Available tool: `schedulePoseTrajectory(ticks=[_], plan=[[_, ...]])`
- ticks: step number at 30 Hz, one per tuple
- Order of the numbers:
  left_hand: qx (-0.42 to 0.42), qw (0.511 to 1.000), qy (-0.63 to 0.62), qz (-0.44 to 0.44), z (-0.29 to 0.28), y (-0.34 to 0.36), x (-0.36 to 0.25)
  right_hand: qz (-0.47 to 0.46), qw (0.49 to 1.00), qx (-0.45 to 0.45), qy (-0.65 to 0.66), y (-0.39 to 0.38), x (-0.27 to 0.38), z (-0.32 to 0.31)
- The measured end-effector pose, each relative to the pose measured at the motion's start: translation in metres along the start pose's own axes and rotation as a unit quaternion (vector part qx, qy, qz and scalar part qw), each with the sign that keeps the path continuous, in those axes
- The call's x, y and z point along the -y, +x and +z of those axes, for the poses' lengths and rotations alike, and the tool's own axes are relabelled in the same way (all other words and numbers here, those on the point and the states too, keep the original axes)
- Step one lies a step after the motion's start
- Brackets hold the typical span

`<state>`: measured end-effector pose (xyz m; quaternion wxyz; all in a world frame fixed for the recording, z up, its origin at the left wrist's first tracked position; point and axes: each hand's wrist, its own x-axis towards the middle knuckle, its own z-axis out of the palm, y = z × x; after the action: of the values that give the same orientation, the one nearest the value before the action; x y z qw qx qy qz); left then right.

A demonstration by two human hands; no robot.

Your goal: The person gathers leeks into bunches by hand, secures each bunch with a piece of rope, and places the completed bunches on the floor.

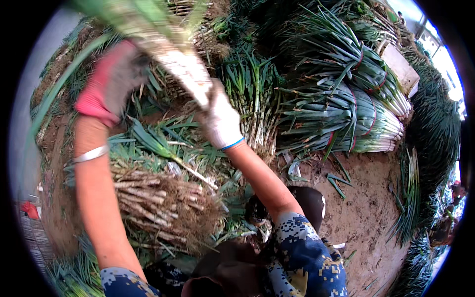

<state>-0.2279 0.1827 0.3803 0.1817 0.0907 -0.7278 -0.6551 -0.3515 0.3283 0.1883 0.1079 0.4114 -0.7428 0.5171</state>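
Both hands are raised and hold a bunch of green onions (173,52) with white stalks and green tops. My left hand (111,81), in a pink and grey glove, grips the bunch at its upper left side. My right hand (220,121), in a white glove with a blue cuff, grips the white stalk end. A silver bangle (90,154) sits on my left wrist. Below the hands lies a pile of loose green onions (158,203) with dirty, hairy roots.
Tied bundles of green onions (356,119) with red bands are stacked at the right. More onions (252,94) lie behind my right hand. Bare dirt ground (366,208) spreads at lower right, and a dark boot (309,200) shows below my right forearm.
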Motion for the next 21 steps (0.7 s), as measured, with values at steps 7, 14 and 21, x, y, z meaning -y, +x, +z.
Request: schedulePoseTrajectory(ticks=[7,14,21], plan=[[-0.111,0.972,-0.084,-0.188,0.007,-0.094,0.152,0.471,0.823,0.17,-0.268,-0.068,-0.315,0.059],[-0.368,0.903,-0.117,-0.188,-0.074,-0.268,0.163,0.419,0.785,0.302,-0.344,-0.064,-0.317,0.12],[-0.481,0.844,-0.184,-0.147,-0.089,-0.347,0.146,0.277,0.786,0.324,-0.447,-0.048,-0.227,0.051]])
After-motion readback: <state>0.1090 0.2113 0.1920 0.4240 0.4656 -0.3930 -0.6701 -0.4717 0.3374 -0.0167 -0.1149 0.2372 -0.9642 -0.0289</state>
